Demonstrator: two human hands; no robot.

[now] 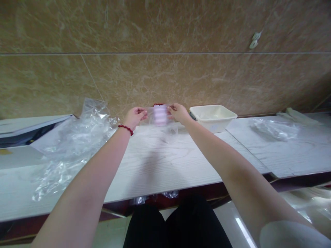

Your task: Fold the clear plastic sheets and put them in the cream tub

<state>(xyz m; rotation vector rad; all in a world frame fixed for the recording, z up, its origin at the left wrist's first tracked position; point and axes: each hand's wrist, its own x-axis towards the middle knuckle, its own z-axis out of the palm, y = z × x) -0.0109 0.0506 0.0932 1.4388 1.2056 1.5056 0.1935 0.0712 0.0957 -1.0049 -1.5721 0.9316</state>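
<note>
Both my arms reach forward over a white wood-grain table (165, 165). My left hand (136, 116), with a red bead bracelet at the wrist, pinches the left edge of a small clear plastic bag (160, 115) holding something pale pink. My right hand (178, 112) pinches the bag's right edge. The bag is held up between the two hands, above the far part of the table, close to the brown marble wall. Its contents are blurred.
A heap of crumpled clear plastic bags (72, 141) lies at the left. A cream plastic tub (213, 117) stands to the right of my right hand. More clear plastic (274, 129) lies on the right table section. A flat box (28, 129) sits at far left.
</note>
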